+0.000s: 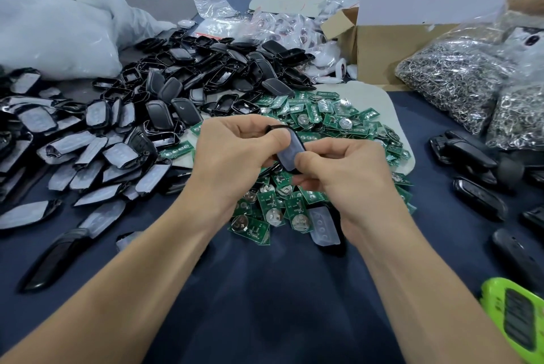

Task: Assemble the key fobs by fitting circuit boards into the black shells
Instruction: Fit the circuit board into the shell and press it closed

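Note:
Both hands hold one black key fob shell (290, 149) above the table; a translucent grey film or pad covers its upper face. My left hand (232, 154) grips its upper end with thumb and fingers. My right hand (341, 170) pinches its lower end. Directly below lies a heap of green circuit boards (329, 122) with round coin cells. A large pile of empty black shells (206, 75) spreads to the left and behind. Another shell with a clear button pad (325, 229) lies under my right wrist.
Assembled black fobs (471, 163) lie at the right. Bags of metal key rings (453, 81) stand at the far right, a cardboard box (391, 39) behind them. White plastic bags (53, 30) fill the far left. A green device (518, 325) sits at the lower right corner.

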`<state>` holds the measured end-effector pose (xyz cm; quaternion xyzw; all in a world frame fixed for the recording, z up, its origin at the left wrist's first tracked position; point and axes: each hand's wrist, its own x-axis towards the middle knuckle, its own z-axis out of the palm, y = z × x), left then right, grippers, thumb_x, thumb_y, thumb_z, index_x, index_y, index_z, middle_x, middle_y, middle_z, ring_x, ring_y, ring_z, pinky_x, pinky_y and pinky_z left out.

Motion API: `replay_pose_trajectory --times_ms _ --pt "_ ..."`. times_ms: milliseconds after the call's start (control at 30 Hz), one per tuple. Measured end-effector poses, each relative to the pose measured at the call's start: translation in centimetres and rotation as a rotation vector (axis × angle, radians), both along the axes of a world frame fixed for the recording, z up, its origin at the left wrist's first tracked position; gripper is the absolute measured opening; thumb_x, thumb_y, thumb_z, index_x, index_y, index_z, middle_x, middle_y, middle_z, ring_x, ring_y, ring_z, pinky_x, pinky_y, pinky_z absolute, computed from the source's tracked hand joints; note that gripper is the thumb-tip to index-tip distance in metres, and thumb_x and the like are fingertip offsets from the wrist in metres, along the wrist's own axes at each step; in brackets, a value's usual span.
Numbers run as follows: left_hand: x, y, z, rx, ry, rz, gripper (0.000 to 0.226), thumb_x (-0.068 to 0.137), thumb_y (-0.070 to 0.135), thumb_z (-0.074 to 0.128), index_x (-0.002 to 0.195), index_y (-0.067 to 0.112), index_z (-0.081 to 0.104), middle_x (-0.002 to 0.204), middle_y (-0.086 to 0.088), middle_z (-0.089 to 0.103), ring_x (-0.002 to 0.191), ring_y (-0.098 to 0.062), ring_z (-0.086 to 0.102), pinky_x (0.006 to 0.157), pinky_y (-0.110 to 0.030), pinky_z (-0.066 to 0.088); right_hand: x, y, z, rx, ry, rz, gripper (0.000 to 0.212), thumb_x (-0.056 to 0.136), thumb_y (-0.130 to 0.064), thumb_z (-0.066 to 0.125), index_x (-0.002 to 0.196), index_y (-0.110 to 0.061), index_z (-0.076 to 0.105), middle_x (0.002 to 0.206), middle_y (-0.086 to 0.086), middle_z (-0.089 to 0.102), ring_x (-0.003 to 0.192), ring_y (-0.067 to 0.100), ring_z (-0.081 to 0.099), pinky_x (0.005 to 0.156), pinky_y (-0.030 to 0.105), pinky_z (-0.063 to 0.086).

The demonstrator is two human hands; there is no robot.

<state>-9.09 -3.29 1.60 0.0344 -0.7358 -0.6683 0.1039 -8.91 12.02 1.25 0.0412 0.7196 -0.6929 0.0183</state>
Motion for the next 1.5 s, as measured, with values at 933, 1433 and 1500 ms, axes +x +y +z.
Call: replay_pose_trajectory --times_ms 933,1433,1500 --pt "-0.1 -1.7 1.1 0.231 -0.148 -0.295 0.023 0.082 -0.004 0.075 0.092 0.015 0.084 0.064 -0.005 0.068 0.046 -0.009 0.049 0.046 -0.013 0.043 -0.4 1.7 0.7 -0.497 -0.292 0.470 0.046 0.086 -0.028 0.064 0.119 0.005 0.070 0.100 0.023 0.075 0.080 0.029 0.076 0.070 0.032 0.063" --pt "-0.6 -1.7 1.1 0.276 -0.091 -0.107 0.021 0.079 0.021 0.070 0.094 0.025 0.085 0.098 0.000 0.081 0.070 -0.006 0.060 0.058 -0.017 0.048 -0.4 1.2 0.3 -0.970 -0.428 0.520 0.034 0.076 -0.010 0.074 0.107 0.005 0.078 0.102 0.023 0.073 0.084 0.030 0.076 0.074 0.033 0.065" --pt "-0.9 -2.2 0.8 0.074 -0.086 0.081 0.019 0.084 0.014 0.073 0.085 0.029 0.084 0.082 0.002 0.079 0.063 -0.005 0.059 0.059 -0.018 0.050 -0.5 1.4 0.1 -1.009 -0.423 0.495 0.032 0.085 -0.009 0.068 0.112 0.006 0.075 0.104 0.024 0.071 0.085 0.030 0.075 0.076 0.035 0.065"
